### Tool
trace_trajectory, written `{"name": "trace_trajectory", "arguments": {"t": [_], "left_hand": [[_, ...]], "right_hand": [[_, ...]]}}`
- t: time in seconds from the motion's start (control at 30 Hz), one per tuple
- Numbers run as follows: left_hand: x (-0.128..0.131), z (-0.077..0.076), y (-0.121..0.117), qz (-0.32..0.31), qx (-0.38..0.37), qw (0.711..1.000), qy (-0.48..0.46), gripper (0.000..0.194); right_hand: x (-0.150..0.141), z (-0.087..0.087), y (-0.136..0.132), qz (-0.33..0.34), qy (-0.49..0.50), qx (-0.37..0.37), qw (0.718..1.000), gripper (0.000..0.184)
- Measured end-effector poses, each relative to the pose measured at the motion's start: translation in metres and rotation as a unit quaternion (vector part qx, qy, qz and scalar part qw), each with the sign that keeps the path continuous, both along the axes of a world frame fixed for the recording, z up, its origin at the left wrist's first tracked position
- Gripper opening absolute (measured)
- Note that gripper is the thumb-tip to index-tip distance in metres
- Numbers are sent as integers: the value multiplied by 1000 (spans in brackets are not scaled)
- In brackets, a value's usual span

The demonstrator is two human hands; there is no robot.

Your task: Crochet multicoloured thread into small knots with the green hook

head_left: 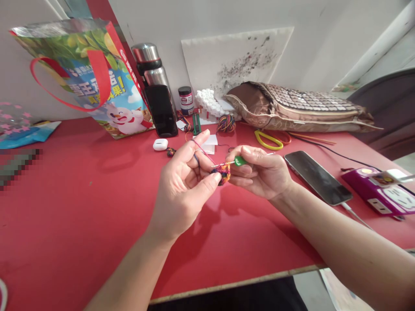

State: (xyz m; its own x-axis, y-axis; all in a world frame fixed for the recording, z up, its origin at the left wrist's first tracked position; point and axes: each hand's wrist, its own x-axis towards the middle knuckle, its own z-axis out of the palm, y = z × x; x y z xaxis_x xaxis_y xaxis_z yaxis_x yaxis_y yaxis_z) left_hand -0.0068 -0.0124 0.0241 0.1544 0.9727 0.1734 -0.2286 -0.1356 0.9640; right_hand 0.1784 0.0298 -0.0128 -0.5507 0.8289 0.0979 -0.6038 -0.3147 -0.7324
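Between thumb and fingers, my left hand (181, 185) pinches a small multicoloured crochet piece (223, 174) in pink, orange and dark blue. A strand of pink yarn (203, 151) runs from its raised index finger down to the piece. My right hand (264, 170) is closed on a crochet hook with a green grip (240, 160). The hook's thin metal shaft lies at the top edge of the crochet piece. Both hands are above the red table (113, 216). Behind them sits a ball of multicoloured yarn (226, 123).
At the back stand a printed bag (123, 99), a steel flask (147, 56), an upright phone (161, 110) and a jar (186, 100). Yellow-handled scissors (269, 140), a charging phone (317, 177) and a purple power strip (379, 192) lie right. An earbud case (160, 144) is left.
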Motion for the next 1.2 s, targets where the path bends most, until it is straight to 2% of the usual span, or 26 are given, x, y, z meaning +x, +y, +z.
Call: {"name": "trace_trajectory", "arguments": {"t": [0.53,0.77,1.0,1.2], "left_hand": [[-4,-2,-1,11,8,999,31,54],[-3,2,-2,21,23,997,67,26],[-2,1,-2,42,32,993,110,49],[-2,-1,-2,48,48,991,112,54]], "right_hand": [[11,2,6,-5,-41,39,998,18],[15,4,6,-31,-79,64,994,21],[18,6,7,-43,-98,96,990,26],[19,6,7,-53,-110,104,987,25]]}}
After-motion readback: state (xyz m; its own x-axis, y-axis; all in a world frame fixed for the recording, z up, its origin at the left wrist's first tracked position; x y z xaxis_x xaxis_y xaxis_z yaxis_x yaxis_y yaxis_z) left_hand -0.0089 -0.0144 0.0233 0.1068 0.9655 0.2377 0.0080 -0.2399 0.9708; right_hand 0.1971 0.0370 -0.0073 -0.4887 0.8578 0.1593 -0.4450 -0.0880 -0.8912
